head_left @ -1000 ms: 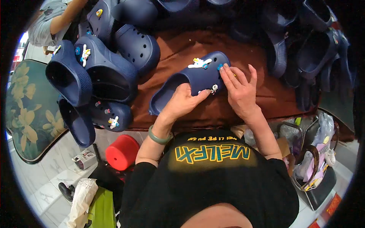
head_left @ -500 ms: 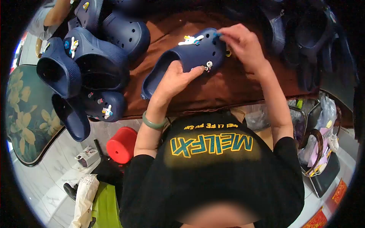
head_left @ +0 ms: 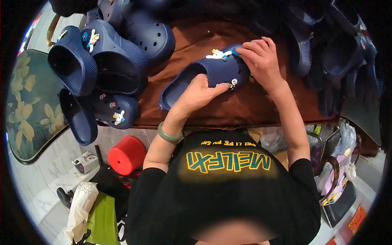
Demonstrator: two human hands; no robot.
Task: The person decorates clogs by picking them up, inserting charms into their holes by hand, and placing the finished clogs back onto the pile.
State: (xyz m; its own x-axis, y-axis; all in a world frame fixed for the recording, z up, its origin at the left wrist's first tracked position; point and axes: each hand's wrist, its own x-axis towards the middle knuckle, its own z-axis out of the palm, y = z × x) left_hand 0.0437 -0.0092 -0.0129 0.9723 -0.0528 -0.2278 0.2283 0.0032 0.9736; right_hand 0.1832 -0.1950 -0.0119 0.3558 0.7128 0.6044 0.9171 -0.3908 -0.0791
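Note:
A navy clog (head_left: 223,70) lies at a slant over the brown cloth. My left hand (head_left: 200,93) grips it at the foot opening, fingers inside and thumb along the upper beside a small white charm (head_left: 233,83). A white unicorn-like charm (head_left: 218,54) sits on the upper near the far edge. My right hand (head_left: 261,61) is over the toe, its thumb and fingertips pinching a small blue charm (head_left: 235,52) against the shoe, close to the white charm. Whether the blue charm is seated in a hole cannot be seen.
Several navy clogs, some with charms, are piled on the left (head_left: 116,61); more lie at the dark right side (head_left: 339,53). The brown cloth (head_left: 196,36) covers the table. Below are a red stool (head_left: 127,155), a green bag (head_left: 102,220) and a basket of bags (head_left: 335,163).
The blue charm in my right hand has moved from the clog's toe tip to beside the unicorn-like charm. The whole view has shifted slightly; my left hand keeps its hold.

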